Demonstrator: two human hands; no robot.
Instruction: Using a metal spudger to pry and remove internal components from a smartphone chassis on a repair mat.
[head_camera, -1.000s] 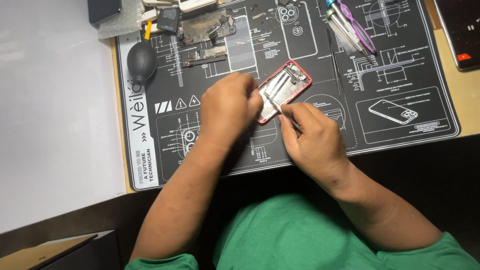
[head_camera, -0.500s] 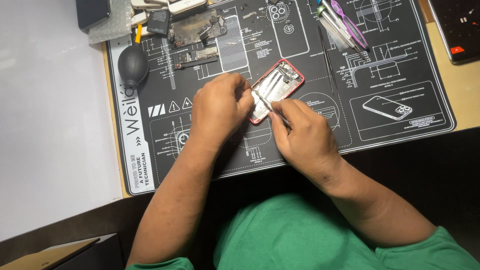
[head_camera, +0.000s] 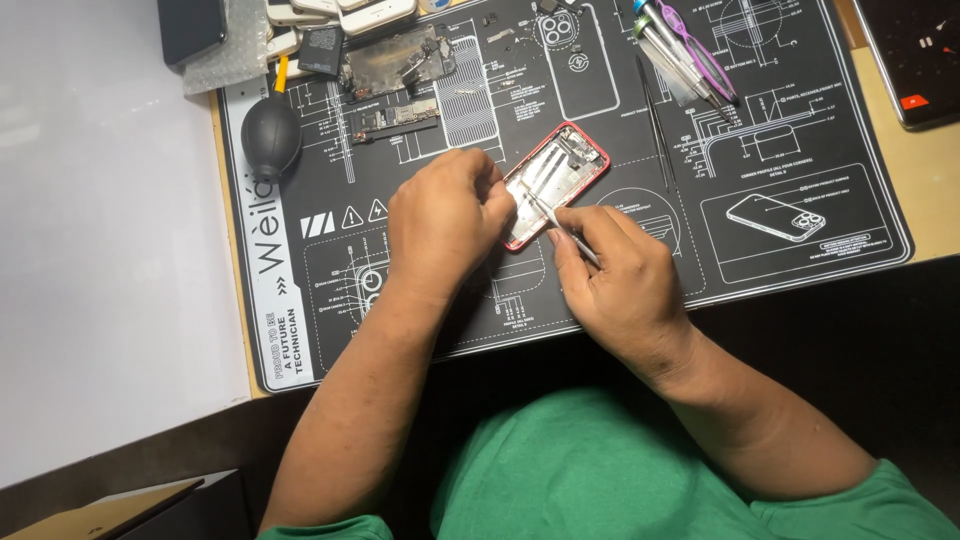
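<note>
An opened red phone frame (head_camera: 560, 170) lies tilted on the black repair mat (head_camera: 800, 120), its inner parts showing. My left hand (head_camera: 440, 220) rests on the mat and grips the frame's lower left end. My right hand (head_camera: 620, 280) pinches thin metal tweezers (head_camera: 555, 222), whose tips reach into the frame's lower part. Both forearms come up from a green shirt at the bottom.
A black rubber air blower (head_camera: 270, 135) sits at the mat's upper left, circuit boards (head_camera: 395, 65) and several phones behind it. Pens and tools (head_camera: 685, 55) lie at the top right. A dark device (head_camera: 915, 60) sits at the far right, white paper (head_camera: 100, 250) on the left.
The view has shifted slightly, so everything sits a little lower and to the right in frame. The tweezers stay in the phone frame; both hands keep their grips.
</note>
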